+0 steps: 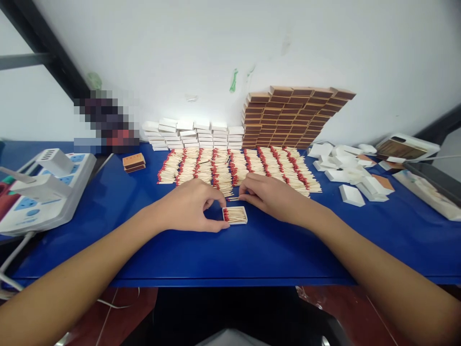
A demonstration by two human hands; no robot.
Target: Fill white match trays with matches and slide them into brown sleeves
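A small white matchbox tray (246,220) lies flat on the blue table, partly filled with red-headed matches (236,214). My left hand (192,205) grips its left end between thumb and fingers. Just beyond the tray, my right hand (264,194) pinches the plain ends of a couple of matches (233,198), their red heads pointing left. Behind both hands spreads a wide bed of loose matches (205,163) laid in several rows, heads mostly to the left.
White empty trays (185,132) and brown matchboxes (284,117) are stacked against the wall. Loose white trays (347,168) are heaped right, beside a phone-like device (406,146). A power strip (46,197) with plugs sits left, near a few matchboxes (133,162). The table's front edge (237,281) runs nearest me.
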